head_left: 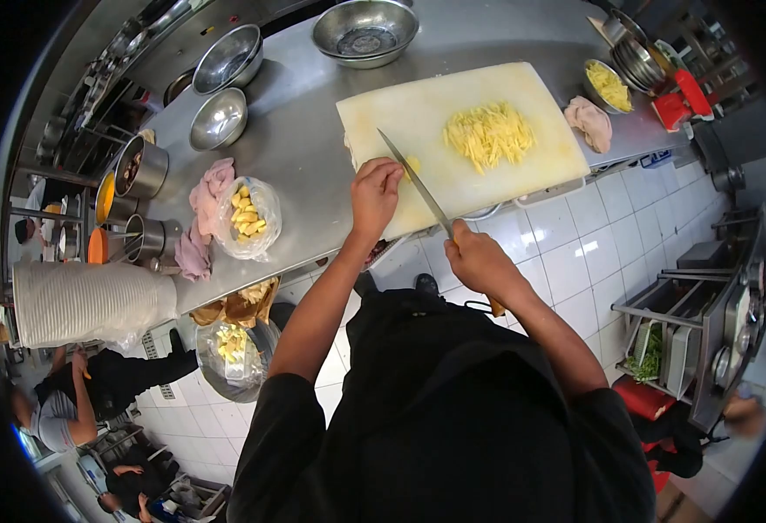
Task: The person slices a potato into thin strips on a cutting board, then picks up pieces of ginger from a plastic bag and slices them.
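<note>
The left hand (376,193) reached forward with a bent wrist, its fingers curled down and pinning a small pale-yellow vegetable piece (411,165) at the near edge of the white rectangular plastic cutting board (418,109). The right hand (479,261) was fisted around the long steel-bladed knife (416,185), whose blade angled across beside that piece. A pile of yellow cut strips (488,133) lay mid-board.
</note>
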Demonstrator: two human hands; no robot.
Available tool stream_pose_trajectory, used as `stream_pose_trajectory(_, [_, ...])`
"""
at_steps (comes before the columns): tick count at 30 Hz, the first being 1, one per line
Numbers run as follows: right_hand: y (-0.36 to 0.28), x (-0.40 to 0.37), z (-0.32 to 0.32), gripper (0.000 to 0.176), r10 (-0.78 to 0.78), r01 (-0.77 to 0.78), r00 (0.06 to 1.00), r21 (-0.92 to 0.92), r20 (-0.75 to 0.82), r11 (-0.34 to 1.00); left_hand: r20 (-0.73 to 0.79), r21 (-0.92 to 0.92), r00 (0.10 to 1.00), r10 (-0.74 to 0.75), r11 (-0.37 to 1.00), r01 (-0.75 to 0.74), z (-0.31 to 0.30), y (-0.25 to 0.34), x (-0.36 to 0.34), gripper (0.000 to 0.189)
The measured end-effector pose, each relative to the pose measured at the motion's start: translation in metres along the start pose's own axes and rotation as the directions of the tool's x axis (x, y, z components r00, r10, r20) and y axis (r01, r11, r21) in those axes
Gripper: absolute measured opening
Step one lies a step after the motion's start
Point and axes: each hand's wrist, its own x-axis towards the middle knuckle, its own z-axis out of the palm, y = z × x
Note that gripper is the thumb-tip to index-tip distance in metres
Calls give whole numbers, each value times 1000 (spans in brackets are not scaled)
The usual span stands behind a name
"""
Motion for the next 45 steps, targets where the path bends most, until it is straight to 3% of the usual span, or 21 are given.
stream_pose_trajectory(5, [11,-2,15,28,-81,78,995,-38,-61,996,-6,-2,1000,-3,1000,3,1,-3,-2,8])
stream_pose_trajectory(11, [-1,-2,-2,28,-14,14,999,11,-34,1000,-10,-6,1000,2,1000,-2,1,-4,-2,8])
stream_pose_trajectory(45, [0,4,8,28,11,-11,1000,29,-11,1000,-8,67,998,63,996,-62,0,1,2,8])
